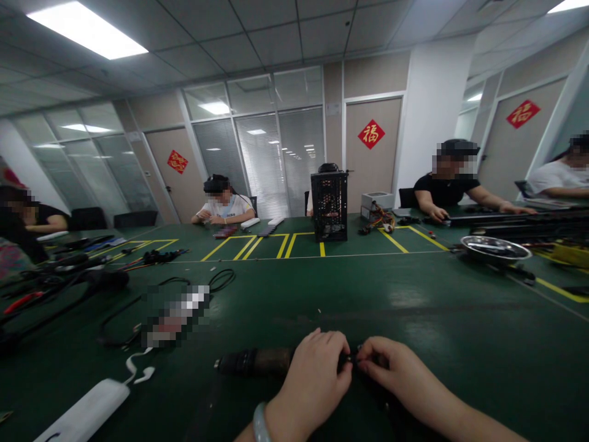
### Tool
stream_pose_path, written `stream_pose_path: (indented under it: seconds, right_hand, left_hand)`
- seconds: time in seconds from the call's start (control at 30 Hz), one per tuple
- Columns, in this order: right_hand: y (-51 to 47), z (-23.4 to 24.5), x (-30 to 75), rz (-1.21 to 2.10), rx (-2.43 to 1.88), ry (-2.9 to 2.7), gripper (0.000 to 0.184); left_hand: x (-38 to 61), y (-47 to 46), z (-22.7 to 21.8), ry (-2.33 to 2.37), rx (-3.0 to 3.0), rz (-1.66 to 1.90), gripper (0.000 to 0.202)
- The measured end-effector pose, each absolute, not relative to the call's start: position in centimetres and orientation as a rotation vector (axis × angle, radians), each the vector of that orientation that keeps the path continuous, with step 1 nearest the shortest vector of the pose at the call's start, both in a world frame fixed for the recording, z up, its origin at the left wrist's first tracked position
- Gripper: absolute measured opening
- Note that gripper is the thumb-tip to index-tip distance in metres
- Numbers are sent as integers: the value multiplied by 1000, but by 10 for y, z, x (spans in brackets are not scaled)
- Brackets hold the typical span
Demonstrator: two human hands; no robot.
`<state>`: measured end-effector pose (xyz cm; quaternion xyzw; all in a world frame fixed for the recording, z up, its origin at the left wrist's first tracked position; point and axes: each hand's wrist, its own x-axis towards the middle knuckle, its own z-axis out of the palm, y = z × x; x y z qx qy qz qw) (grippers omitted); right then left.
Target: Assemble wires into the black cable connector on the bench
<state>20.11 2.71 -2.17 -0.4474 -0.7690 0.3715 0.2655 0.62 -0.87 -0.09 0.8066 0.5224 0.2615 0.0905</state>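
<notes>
A dark electric screwdriver [269, 362] lies lengthwise near the front of the green table, its metal tip pointing left. My left hand [318, 371], with a pale bangle at the wrist, is closed over the tool's rear end and covers much of it. Just to the right, my right hand [391, 365] pinches a small dark piece at that end, possibly a cord plug. Between the two sets of fingertips a little black and a metallic glint show. The exact shape of the small piece is hidden by my fingers.
A white power bank-like block [85, 414] and a blurred-out device [177, 316] with a black cable lie left. Tools and wires crowd the far left. Across the table stand a black computer case [329, 205], a power supply [376, 204] and a metal bowl [496, 248]. Several people sit around.
</notes>
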Motion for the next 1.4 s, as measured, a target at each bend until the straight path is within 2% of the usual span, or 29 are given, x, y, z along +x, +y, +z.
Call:
stream_pose_path:
  seconds: [1.4]
  right_hand:
    - [27,-23,201,1024,-1215,-2080,9]
  left_hand:
    - [6,-10,0,1536,2418,783,14]
